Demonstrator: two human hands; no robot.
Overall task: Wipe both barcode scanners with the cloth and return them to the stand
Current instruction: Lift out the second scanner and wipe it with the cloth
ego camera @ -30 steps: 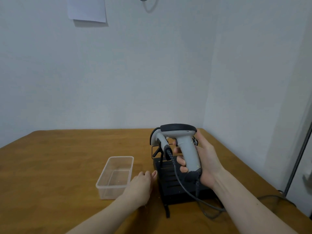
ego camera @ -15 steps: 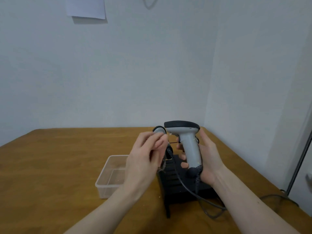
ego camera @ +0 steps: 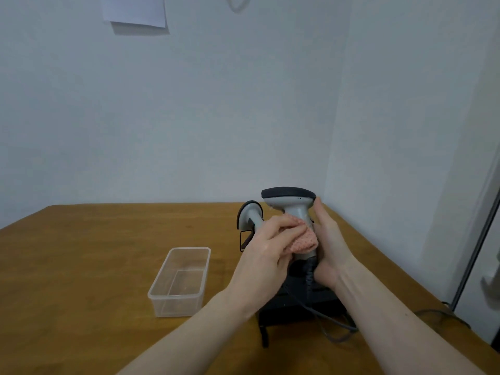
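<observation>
Scanner 1 (ego camera: 290,209) is clamped upright in R hand (ego camera: 328,239) grip for access; cloth (ego camera: 304,239) is pinched by L hand (ego camera: 266,250) against handle. Scanner 2 (ego camera: 250,215) is left on stand (ego camera: 297,301).

Left hand (ego camera: 266,251) now presses cloth (ego camera: 304,239) against scanner (ego camera: 290,204) grip.

L hand (ego camera: 266,251) rubs cloth (ego camera: 305,239) on scanner (ego camera: 290,205) | R hand (ego camera: 328,239) grips handle
</observation>
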